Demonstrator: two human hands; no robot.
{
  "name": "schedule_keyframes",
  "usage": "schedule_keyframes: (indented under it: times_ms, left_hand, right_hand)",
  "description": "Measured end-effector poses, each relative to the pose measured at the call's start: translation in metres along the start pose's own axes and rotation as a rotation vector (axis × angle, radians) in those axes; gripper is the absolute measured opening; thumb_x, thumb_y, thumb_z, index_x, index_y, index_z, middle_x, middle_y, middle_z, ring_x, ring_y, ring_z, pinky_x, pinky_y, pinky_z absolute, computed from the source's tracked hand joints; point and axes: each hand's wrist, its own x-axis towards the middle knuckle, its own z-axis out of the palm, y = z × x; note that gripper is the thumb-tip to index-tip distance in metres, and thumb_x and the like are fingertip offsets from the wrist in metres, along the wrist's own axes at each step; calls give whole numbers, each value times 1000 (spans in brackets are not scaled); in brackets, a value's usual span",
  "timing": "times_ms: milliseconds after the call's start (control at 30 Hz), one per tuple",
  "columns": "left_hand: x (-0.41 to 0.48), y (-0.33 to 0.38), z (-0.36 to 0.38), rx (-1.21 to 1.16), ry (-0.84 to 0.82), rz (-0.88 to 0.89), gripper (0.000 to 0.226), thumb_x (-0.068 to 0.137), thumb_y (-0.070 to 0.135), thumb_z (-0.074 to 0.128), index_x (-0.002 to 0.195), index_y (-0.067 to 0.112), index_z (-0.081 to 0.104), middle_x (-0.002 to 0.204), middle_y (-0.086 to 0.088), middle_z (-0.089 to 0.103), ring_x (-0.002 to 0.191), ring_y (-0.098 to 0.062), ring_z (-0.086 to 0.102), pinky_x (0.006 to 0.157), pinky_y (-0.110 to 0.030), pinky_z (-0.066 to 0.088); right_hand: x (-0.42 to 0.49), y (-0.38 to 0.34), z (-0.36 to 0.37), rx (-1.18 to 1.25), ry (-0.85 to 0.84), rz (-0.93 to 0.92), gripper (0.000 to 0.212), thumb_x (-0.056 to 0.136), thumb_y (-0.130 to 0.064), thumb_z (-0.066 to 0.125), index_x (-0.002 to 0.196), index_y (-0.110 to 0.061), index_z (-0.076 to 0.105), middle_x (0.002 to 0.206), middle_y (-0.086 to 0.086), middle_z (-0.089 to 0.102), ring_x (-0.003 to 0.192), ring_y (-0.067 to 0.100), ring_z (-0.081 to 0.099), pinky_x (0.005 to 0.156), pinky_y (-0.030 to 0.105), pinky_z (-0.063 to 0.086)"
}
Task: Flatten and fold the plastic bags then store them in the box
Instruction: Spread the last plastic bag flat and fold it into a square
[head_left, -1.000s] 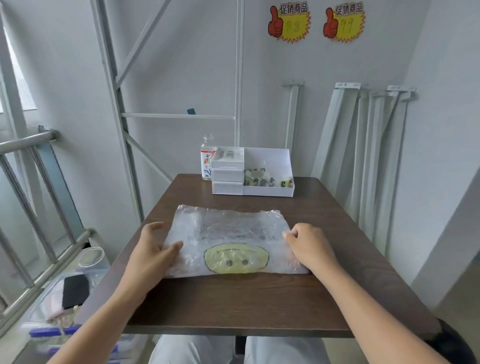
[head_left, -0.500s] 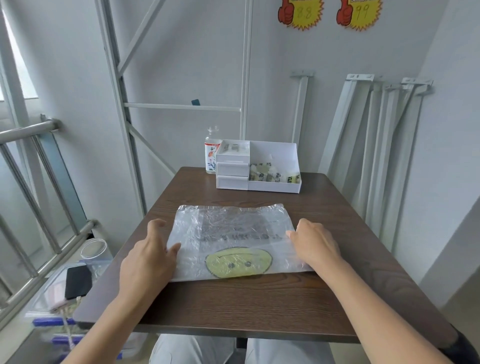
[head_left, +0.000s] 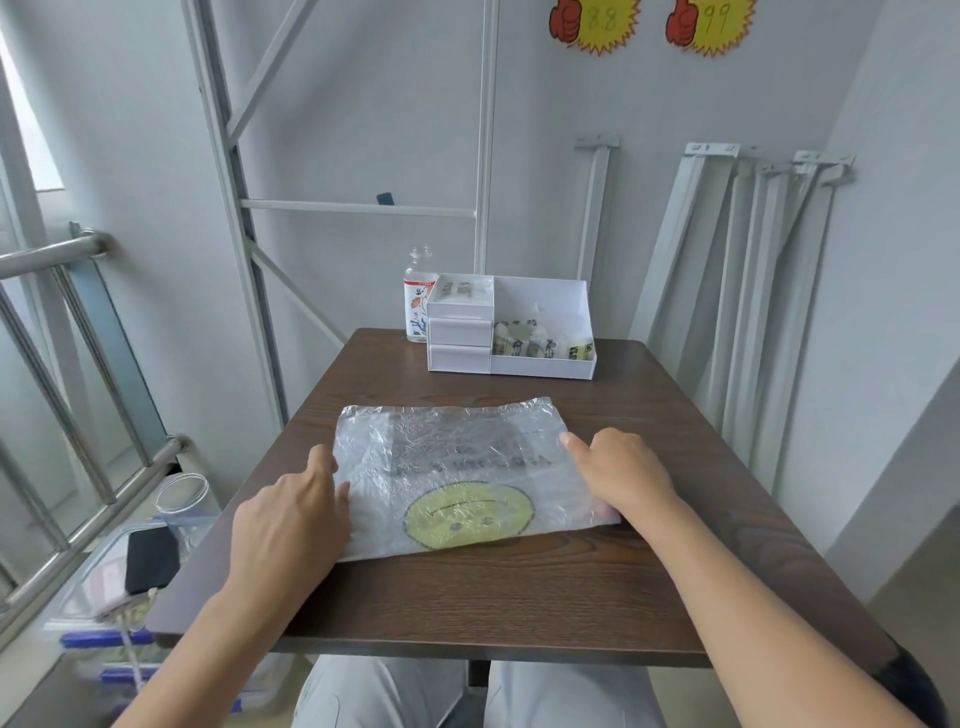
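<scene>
Taking the person's seat as six o'clock: the plastic bag (head_left: 457, 457) lies spread at the centre of the worktop (head_left: 519, 597), a thin, clear, crinkled film in a rough rectangle. There is a round yellow face print (head_left: 467, 514) toward its six o'clock edge and dark lettering across the middle. The dark wood grain shows right through it.

The left hand (head_left: 291, 519) is down on the bag's nine o'clock edge, fingers loosely stretched and lying on the film, thumb out beside it on bare wood. The right hand (head_left: 623, 478) sits on the three o'clock edge with one finger stretched out over the plastic. Its other fingers are tucked out of sight, so I cannot tell whether it is pinching the film or only pressing on it.

Up at twelve o'clock stands the box (head_left: 540, 296), white and square-cornered with an open top, and folded bags (head_left: 535, 345) are packed along its bottom. Three small white drawers (head_left: 460, 332) make up its left part. A clear glass bottle (head_left: 418, 296) with a printed label stands touching them at eleven o'clock.

A band of bare wood runs between bag and box, and another between the bag and the six o'clock edge. Off the nine o'clock edge, lower down, are a clear jar (head_left: 182, 499) and a black phone (head_left: 150, 561). Past three o'clock, pale metal rails (head_left: 753, 291) lean against the wall.
</scene>
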Motion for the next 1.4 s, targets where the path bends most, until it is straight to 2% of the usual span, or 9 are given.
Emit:
schedule_keyframes:
  times_ms: [167,300,433,533,633,967,1100,1167,1400]
  left_hand:
    - [-3,-5,-5,-21,122,-9,25,104,26,48,81,19,48,68,1,49,60,-32,51,51,-35,33]
    - [-2,12,-3,-20,136,199,23,92,12,66,114,17,70,111,-4,62,98,-32,64,75,-44,49]
    - [9,46,10,-154,-138,265,39,105,29,37,136,20,59,152,1,50,146,-23,43,112,-43,37]
    - [11,52,22,-111,-356,227,58,110,40,16,163,19,27,175,2,15,162,-19,7,130,-42,14]
    - [7,45,22,-48,-420,238,65,108,52,8,168,28,3,175,11,-6,161,-11,-9,131,-40,0]
    - [9,21,22,-33,-422,192,89,93,78,0,167,28,-6,173,10,-14,159,-10,-15,131,-38,-3]
    - [15,21,16,-44,-385,196,84,98,78,16,164,27,26,173,12,18,161,-13,9,130,-39,13]
    - [25,26,15,-41,-258,230,73,96,76,17,134,27,56,143,14,51,148,-14,36,119,-42,31]
    - [77,74,37,-207,-404,217,52,110,45,31,150,14,40,165,1,34,161,-24,11,127,-54,12]
  right_hand:
    - [-27,15,-16,22,106,-53,49,108,-57,36,87,-18,56,65,-1,72,60,18,67,72,37,58]
    - [-53,-14,-17,-116,385,-281,17,108,-35,43,108,-22,54,101,-4,67,94,21,61,72,38,51]
    - [-72,-82,21,-32,92,-465,43,111,-38,39,145,-13,50,148,3,54,135,22,48,109,41,43]
    - [-68,-102,53,-111,-86,-446,67,112,-47,32,166,-9,21,175,9,15,162,24,11,129,44,12]
    - [-55,-88,61,-186,-139,-410,80,108,-62,21,168,-13,3,176,7,-4,163,21,-6,132,43,-4]
    - [-40,-4,26,-262,-216,-344,94,97,-81,10,167,-21,-12,173,-4,-21,159,10,-18,131,38,-8]
    - [-37,7,11,-215,-290,-357,92,101,-77,21,168,-20,-5,174,-3,-15,160,10,-13,131,37,-3]
    - [-29,0,3,-163,-250,-343,88,103,-70,32,168,-15,9,176,0,-3,162,15,-8,131,40,6]
    - [4,-61,33,-177,-168,-453,77,110,-58,27,168,-13,4,176,5,-3,162,21,-10,132,45,2]
